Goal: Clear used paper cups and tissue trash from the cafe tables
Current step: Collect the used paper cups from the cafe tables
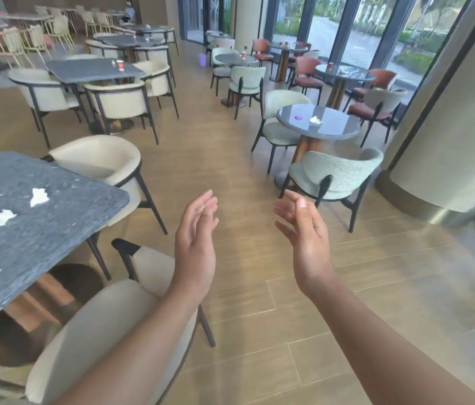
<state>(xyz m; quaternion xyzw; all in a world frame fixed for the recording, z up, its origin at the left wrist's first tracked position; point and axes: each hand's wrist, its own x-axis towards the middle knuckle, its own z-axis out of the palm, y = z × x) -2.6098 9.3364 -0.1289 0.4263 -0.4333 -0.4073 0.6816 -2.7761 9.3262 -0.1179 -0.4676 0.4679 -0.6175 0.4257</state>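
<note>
White crumpled tissues (pixel 39 197) lie apart on the grey tabletop (pixel 26 258) at left, untouched. Left hand (pixel 197 238) and right hand (pixel 303 229) hover over the floor (pixel 245 171), fingers (pixel 204 201) straight, holding nothing. Likely the approach step: next, turn left, reach over and pinch each thin tissue up gently.

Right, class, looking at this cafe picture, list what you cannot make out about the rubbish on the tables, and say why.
1. Near grey table, head view: cut off by the left edge; whatever lies further left is unseen.
2. Purple object on the round table: too small to identify.
3. Red cup on the square table: too distant to tell whether empty.
4. Back tables: blurred, contents unclear.
</note>
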